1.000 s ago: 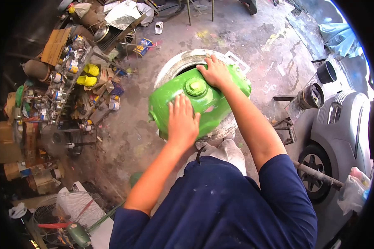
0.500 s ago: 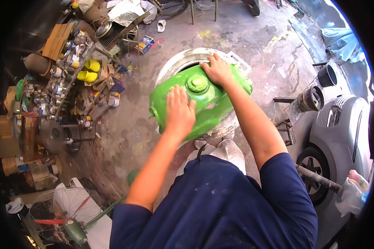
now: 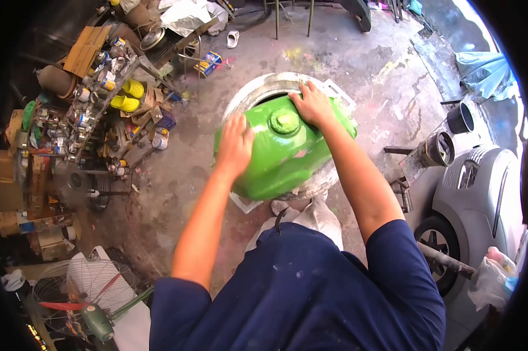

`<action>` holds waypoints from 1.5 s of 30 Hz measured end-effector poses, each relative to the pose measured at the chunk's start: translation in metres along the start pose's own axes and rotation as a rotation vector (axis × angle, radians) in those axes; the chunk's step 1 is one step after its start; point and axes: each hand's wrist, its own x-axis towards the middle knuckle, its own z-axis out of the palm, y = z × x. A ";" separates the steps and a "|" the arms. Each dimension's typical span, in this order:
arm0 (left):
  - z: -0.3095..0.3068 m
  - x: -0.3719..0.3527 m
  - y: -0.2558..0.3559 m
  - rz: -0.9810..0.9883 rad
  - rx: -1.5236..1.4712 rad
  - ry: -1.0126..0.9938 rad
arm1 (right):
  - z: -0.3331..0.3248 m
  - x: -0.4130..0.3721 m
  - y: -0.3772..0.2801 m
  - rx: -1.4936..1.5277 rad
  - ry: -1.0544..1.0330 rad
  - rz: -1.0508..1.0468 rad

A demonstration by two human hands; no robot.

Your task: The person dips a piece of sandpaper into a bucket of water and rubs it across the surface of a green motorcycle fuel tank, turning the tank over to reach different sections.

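A glossy green tank with a raised round cap lies on a whitish round stand in front of me. My left hand rests on the tank's left end, its fingers bent over the surface; whether anything is under them is hidden. On the far right part of the tank lies my right hand, palm down with the fingers spread. A few pale patches show on the green surface.
Shelves of cans and yellow clogs are at the left. A fan stands at the lower left. Black buckets, a grey car part with a wheel and a plastic bag are at the right.
My left hand has moved left, from beside the cap to the tank's left end. The tank looks slightly tilted compared with before. My right hand stays on its far right part.
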 end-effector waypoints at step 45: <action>0.011 -0.077 0.028 0.188 0.119 0.136 | 0.015 0.007 0.011 -0.017 0.023 -0.027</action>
